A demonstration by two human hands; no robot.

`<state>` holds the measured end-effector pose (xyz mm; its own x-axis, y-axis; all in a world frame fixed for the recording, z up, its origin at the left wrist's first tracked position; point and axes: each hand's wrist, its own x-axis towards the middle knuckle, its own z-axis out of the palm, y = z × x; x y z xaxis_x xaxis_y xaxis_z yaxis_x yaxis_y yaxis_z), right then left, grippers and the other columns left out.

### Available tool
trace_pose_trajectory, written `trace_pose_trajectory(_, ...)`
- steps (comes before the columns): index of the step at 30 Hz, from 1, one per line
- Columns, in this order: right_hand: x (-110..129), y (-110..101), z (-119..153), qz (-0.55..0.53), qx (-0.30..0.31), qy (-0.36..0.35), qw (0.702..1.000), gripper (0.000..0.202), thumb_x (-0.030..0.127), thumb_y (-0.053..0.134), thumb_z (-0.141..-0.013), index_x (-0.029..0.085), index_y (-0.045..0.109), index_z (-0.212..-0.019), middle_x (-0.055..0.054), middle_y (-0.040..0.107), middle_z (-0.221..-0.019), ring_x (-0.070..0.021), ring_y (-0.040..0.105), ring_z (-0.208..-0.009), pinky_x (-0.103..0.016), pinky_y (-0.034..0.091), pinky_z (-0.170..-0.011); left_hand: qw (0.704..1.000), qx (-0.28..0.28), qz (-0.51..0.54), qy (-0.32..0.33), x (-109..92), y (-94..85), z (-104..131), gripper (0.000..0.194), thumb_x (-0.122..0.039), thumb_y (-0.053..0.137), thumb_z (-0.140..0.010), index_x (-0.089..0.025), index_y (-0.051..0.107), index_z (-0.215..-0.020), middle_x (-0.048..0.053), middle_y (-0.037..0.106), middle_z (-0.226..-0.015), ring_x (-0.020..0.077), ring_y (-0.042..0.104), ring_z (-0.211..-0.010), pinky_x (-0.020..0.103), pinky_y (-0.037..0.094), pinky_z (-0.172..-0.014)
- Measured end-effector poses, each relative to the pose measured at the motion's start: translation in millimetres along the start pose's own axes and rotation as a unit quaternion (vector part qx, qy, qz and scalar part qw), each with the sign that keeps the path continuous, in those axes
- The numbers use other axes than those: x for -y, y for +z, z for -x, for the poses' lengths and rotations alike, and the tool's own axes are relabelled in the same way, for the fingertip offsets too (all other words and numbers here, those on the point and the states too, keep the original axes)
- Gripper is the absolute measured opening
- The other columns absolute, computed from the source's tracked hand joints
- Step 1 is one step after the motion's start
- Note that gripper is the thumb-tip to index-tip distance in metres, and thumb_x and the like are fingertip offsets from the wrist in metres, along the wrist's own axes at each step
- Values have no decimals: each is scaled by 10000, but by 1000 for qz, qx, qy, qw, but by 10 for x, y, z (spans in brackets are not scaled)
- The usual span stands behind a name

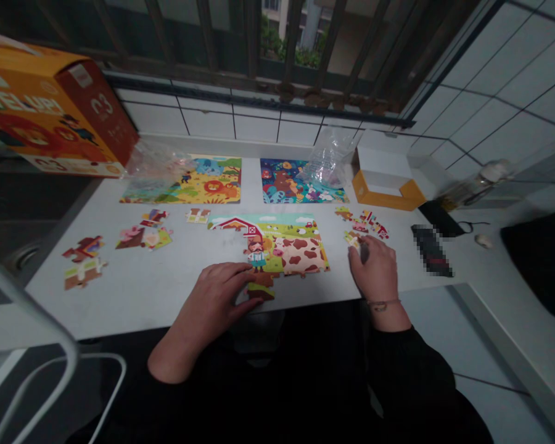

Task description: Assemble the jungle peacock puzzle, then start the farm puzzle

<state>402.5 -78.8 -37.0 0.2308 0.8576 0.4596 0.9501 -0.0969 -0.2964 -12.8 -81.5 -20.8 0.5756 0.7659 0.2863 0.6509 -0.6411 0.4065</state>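
Observation:
A partly joined farm jigsaw puzzle (300,253) lies in front of me, with a red barn, a farmer and a spotted cow. My left hand (219,293) rests at its lower left, thumb and fingers apart, the fingertips touching a brown and green piece (261,291) at the bottom edge. To the right of the puzzle, my right hand (378,266) has its fingers closed at a yellow-green puzzle piece (351,238); the fingers partly cover it. Several loose pieces (372,223) lie just beyond that hand.
More loose pieces (143,234) are scattered at the left. Behind are a lion picture (213,185), a blue animal picture (282,185), clear plastic bags (330,157) and an open yellow box (388,194). A large orange box (50,111) stands back left; a dark phone-like object (432,250) lies right.

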Motion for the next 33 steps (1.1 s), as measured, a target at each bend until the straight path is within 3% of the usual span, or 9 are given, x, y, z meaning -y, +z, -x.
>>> trace_pose_trajectory(5, -180, 82, -112, 4, 35, 22, 999, 545, 507, 600, -1070, 161, 671, -1485, -226, 712, -1521, -403, 648, -1366, -592, 501, -1156, 1000, -8, 4, -4, 2, 11, -8, 388, -446, 844, -1011, -337, 759, -1373, 88, 798, -1433, 370, 764, -1273, 569, 578, -1039)
trace_pose_trajectory(8, -263, 111, -330, 0, 34, -7, 999, 473, 405, 506, -1096, 127, 716, -1417, -242, 739, -1464, -394, 664, -1332, -581, 495, -1165, 1000, -5, 0, -7, -5, 9, -15, 392, -453, 837, -1016, -320, 758, -1375, 94, 795, -1438, 379, 762, -1277, 582, 577, -1044)
trace_pose_trajectory(11, -420, 112, -645, 26, 72, -36, 996, 421, 268, 455, -1075, 130, 792, -1287, -238, 795, -1327, -378, 712, -1232, -556, 520, -1126, 1000, -6, 0, -14, -14, 9, -24, 392, -463, 834, -1013, -306, 765, -1366, 102, 792, -1446, 384, 760, -1283, 586, 577, -1051)
trace_pose_trajectory(15, -633, 96, -989, 66, 171, -76, 980, 335, 242, 597, -1008, 163, 843, -1221, -208, 834, -1255, -361, 755, -1129, -515, 558, -1056, 1000, -8, 0, -18, -7, 16, -24, 386, -474, 820, -1025, -329, 754, -1376, 91, 789, -1454, 369, 759, -1284, 580, 573, -1056)
trace_pose_trajectory(19, -735, 85, -1138, 66, 192, -82, 976, 337, 289, 732, -970, 169, 846, -1263, -192, 838, -1284, -357, 768, -1129, -491, 577, -1012, 1000, -11, 0, -10, 13, 27, -9, 428, -496, 836, -1015, -332, 728, -1396, 91, 785, -1459, 364, 756, -1290, 570, 574, -1050)
trace_pose_trajectory(26, -711, -24, -1127, 66, 198, -88, 974, 349, 310, 765, -973, 146, 827, -1275, -213, 822, -1295, -372, 752, -1156, -499, 567, -1026, 1000, -10, -3, -11, 7, 21, -20, 392, -518, 793, -1044, -332, 728, -1383, 90, 789, -1454, 366, 757, -1288, 563, 570, -1040)
trace_pose_trajectory(30, -572, -88, -894, 29, 160, -94, 982, 333, 423, 661, -1062, 162, 821, -1192, -197, 823, -1227, -353, 748, -1143, -498, 570, -1050, 1000, -9, -10, -12, 3, 18, -29, 399, -532, 795, -1038, -328, 743, -1377, 95, 791, -1448, 380, 762, -1276, 572, 572, -1034)
trace_pose_trajectory(33, -465, -85, -657, 12, 160, -80, 984, 354, 436, 736, -1003, 175, 801, -1233, -182, 822, -1272, -355, 745, -1192, -502, 575, -1081, 1000, 1, -11, -11, 8, 15, -27, 400, -518, 796, -1041, -311, 744, -1379, 102, 783, -1462, 385, 758, -1289, 580, 573, -1045)
